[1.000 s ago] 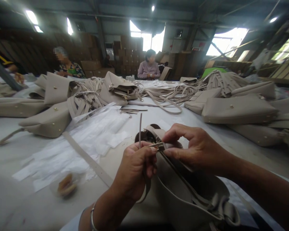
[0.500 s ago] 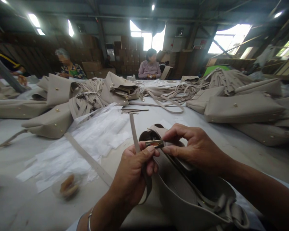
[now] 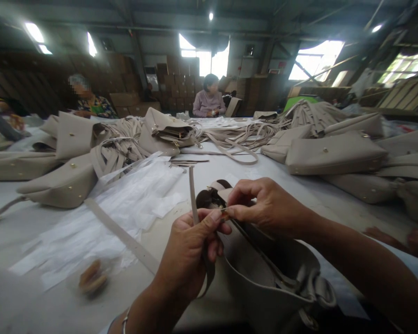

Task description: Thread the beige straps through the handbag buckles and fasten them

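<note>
Pinching a narrow beige strap (image 3: 192,188) between thumb and curled fingers, the left hand (image 3: 191,250) sits low in the head view, at about six o'clock. The strap stands nearly upright out of the fist, pointing to twelve o'clock. A thin bracelet (image 3: 125,319) circles that wrist.

The right hand (image 3: 266,206) comes in from four o'clock, its thumb and forefinger pressed together on a small metal fitting (image 3: 224,213). Only a sliver of the fitting shows, and the left thumb tip touches it from the other side.

Both hands work just above the mouth of a beige bag (image 3: 264,283). The bag lies on the grey table (image 3: 226,169) under them, its open end toward twelve o'clock and its body running to five o'clock.

At nine to ten o'clock from the hands, white tissue sheets (image 3: 135,199) are spread out, with a loose flat strap (image 3: 121,236) lying slantwise along their near edge. A small brownish object in clear wrap (image 3: 92,277), blurred, lies at eight o'clock.

Finished bags are stacked at two o'clock (image 3: 334,153) and at ten o'clock (image 3: 55,185). A tangle of straps (image 3: 237,132) lies at twelve o'clock.

Across the table sit a person in a lilac top (image 3: 209,99) at twelve o'clock and a person in a patterned top (image 3: 87,104) at eleven.
</note>
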The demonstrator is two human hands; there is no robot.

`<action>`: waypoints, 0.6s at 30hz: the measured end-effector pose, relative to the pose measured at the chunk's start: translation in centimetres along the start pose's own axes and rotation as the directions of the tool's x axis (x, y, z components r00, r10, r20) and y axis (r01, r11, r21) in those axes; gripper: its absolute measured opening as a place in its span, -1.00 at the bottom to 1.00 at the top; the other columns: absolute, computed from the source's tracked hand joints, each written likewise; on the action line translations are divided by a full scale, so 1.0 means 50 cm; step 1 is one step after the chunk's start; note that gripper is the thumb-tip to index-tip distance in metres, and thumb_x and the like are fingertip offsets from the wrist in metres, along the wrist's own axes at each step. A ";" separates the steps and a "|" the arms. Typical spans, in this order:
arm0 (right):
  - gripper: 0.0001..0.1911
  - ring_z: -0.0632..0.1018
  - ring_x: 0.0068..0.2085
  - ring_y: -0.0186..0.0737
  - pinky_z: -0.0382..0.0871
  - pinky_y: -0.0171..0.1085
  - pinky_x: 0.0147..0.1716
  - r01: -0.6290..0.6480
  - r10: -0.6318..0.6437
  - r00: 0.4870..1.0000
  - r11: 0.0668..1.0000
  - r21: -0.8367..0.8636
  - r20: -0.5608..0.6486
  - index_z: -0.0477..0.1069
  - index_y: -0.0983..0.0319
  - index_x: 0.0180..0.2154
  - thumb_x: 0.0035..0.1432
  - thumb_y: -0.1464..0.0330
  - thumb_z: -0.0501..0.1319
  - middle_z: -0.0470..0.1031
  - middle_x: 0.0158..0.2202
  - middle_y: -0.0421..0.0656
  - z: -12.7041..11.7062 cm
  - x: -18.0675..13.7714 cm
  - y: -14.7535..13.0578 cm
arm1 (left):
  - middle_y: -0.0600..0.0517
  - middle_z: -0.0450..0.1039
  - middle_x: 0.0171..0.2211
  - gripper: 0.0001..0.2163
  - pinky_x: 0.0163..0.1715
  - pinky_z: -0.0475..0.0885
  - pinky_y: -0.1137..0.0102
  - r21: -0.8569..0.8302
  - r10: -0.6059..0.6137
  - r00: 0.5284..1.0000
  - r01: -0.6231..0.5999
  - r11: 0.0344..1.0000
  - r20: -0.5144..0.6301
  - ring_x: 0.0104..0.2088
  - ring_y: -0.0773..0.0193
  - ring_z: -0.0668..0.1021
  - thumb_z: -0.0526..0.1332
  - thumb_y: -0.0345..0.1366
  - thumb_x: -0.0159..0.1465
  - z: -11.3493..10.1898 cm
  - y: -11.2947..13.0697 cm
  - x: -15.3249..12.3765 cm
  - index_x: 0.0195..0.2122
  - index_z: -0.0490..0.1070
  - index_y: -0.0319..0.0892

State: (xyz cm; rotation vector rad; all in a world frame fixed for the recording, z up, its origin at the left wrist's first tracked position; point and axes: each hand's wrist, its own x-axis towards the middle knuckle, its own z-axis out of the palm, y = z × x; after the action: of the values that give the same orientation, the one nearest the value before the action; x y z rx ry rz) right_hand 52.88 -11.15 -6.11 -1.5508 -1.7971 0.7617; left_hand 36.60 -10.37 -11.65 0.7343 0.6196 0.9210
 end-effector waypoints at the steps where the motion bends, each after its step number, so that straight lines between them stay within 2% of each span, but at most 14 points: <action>1: -0.92 0.45 -0.42 -0.32 0.29 -0.36 -0.40 0.005 -0.005 1.000 1.000 0.013 0.014 0.51 0.32 -0.46 -0.02 0.42 0.25 0.49 -0.49 -0.20 -0.004 0.001 0.000 | 0.01 0.47 -0.54 -0.81 -0.69 0.23 0.61 0.007 -0.004 1.000 0.004 1.000 0.003 -0.77 0.61 0.24 0.32 -0.29 0.14 -0.001 0.002 0.000 -0.42 0.40 -0.34; 3: -0.89 0.47 -0.38 -0.31 0.29 -0.35 -0.35 0.004 -0.004 1.000 0.999 0.033 -0.017 0.54 0.33 -0.42 -0.01 0.44 0.23 0.52 -0.44 -0.18 -0.015 0.000 0.004 | 0.05 0.44 -0.57 -0.82 -0.71 0.20 0.62 0.035 -0.002 1.000 0.002 0.999 -0.003 -0.78 0.63 0.20 0.32 -0.30 0.13 -0.007 0.010 0.001 -0.43 0.40 -0.34; 7: -0.81 0.46 -0.40 -0.30 0.29 -0.34 -0.40 -0.022 0.049 0.974 0.992 0.120 -0.221 0.54 0.33 -0.38 0.04 0.31 0.27 0.52 -0.44 -0.16 -0.043 -0.049 0.034 | 0.12 0.35 -0.65 -0.81 -0.75 0.12 0.64 0.163 0.054 0.998 -0.049 0.985 -0.027 -0.77 0.61 0.19 0.37 -0.31 0.04 -0.031 0.029 0.012 -0.44 0.40 -0.31; 10: -0.73 0.49 -0.32 -0.28 0.35 -0.33 -0.33 0.007 0.109 0.885 0.969 0.247 -0.452 0.51 0.27 -0.26 0.08 0.20 0.28 0.53 -0.34 -0.15 -0.041 -0.145 0.064 | 0.13 0.32 -0.67 -0.77 -0.76 0.10 0.64 0.272 0.105 0.994 -0.098 0.957 -0.008 -0.74 0.56 0.24 0.40 -0.28 0.00 -0.051 0.041 0.030 -0.44 0.40 -0.28; 12: -0.62 0.50 -0.16 -0.22 0.37 -0.28 -0.15 0.067 0.123 0.790 0.956 0.285 -0.600 0.43 0.19 -0.08 0.09 0.16 0.29 0.50 -0.15 -0.14 -0.011 -0.224 0.082 | 0.11 0.35 -0.65 -0.76 -0.76 0.07 0.63 0.349 0.144 0.989 -0.143 0.926 0.022 -0.73 0.54 0.26 0.40 -0.25 -0.01 -0.058 0.045 0.048 -0.43 0.41 -0.28; 13: -0.51 0.48 -0.08 -0.18 0.35 -0.22 -0.07 0.081 0.118 0.766 0.957 0.277 -0.632 0.35 0.16 0.02 0.07 0.12 0.29 0.47 -0.06 -0.12 0.014 -0.261 0.090 | 0.11 0.36 -0.64 -0.76 -0.76 0.06 0.62 0.380 0.153 0.987 -0.156 0.912 0.038 -0.72 0.53 0.26 0.40 -0.24 -0.01 -0.060 0.045 0.059 -0.43 0.42 -0.27; 14: -0.39 0.45 -0.01 -0.13 0.33 -0.17 -0.01 0.060 0.130 0.756 0.962 0.266 -0.641 0.26 0.13 0.09 0.04 0.08 0.30 0.42 0.02 -0.10 0.043 -0.293 0.096 | 0.10 0.37 -0.64 -0.75 -0.76 0.05 0.62 0.402 0.157 0.986 -0.164 0.901 0.051 -0.72 0.53 0.26 0.40 -0.23 -0.01 -0.060 0.045 0.071 -0.43 0.42 -0.27; 15: -0.29 0.41 0.05 -0.09 0.29 -0.12 0.04 0.009 0.160 0.768 0.965 0.260 -0.621 0.19 0.12 0.14 0.01 0.05 0.31 0.36 0.08 -0.08 0.075 -0.319 0.102 | 0.10 0.38 -0.63 -0.75 -0.76 0.04 0.61 0.425 0.159 0.985 -0.169 0.889 0.060 -0.72 0.53 0.25 0.40 -0.22 -0.01 -0.059 0.044 0.083 -0.43 0.42 -0.26; 16: -0.24 0.39 0.07 -0.07 0.27 -0.10 0.06 -0.070 0.207 0.780 0.967 0.245 -0.591 0.15 0.12 0.16 -0.03 0.06 0.34 0.32 0.12 -0.06 0.107 -0.337 0.106 | 0.09 0.38 -0.64 -0.75 -0.76 0.02 0.60 0.456 0.161 0.985 -0.174 0.873 0.067 -0.73 0.53 0.22 0.39 -0.20 -0.01 -0.057 0.044 0.094 -0.44 0.43 -0.27; 18: -0.21 0.39 0.06 -0.03 0.27 -0.06 0.06 -0.226 0.320 0.750 0.946 0.231 -0.579 0.14 0.17 0.15 -0.07 0.13 0.37 0.35 0.08 -0.02 0.161 -0.351 0.114 | 0.10 0.38 -0.64 -0.74 -0.75 0.02 0.58 0.551 0.186 0.976 -0.219 0.805 0.115 -0.73 0.54 0.19 0.37 -0.16 0.02 -0.054 0.044 0.110 -0.45 0.45 -0.28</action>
State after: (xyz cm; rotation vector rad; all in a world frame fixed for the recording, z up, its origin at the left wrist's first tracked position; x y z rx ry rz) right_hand 51.96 -27.93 -17.21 -1.7274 -1.0247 0.4245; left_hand 36.12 -3.91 -12.46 1.3779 0.7861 0.9142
